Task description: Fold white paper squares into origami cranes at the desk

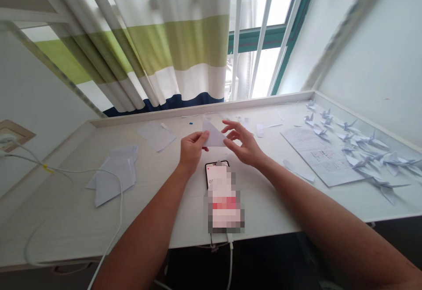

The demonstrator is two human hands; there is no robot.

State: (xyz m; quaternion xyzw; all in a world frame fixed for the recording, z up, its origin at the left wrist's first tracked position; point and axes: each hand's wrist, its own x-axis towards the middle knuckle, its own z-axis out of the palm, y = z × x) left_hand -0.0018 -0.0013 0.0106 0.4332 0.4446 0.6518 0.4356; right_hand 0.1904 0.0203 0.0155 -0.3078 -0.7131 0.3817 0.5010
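My left hand (191,149) pinches the lower left corner of a white paper folded into a triangle (212,135), held just above the desk. My right hand (242,143) touches the triangle's right edge with its fingers spread and slightly curled. Below both hands a phone (217,175) lies flat on the white desk (158,219), its screen lit and a cable running from its near end.
Several folded paper cranes (359,149) are scattered at the right, beside a printed sheet (321,156). A stack of white sheets (115,175) lies at the left, more paper (157,136) behind it. A white cable (82,171) loops over the left side. Curtain and window stand behind.
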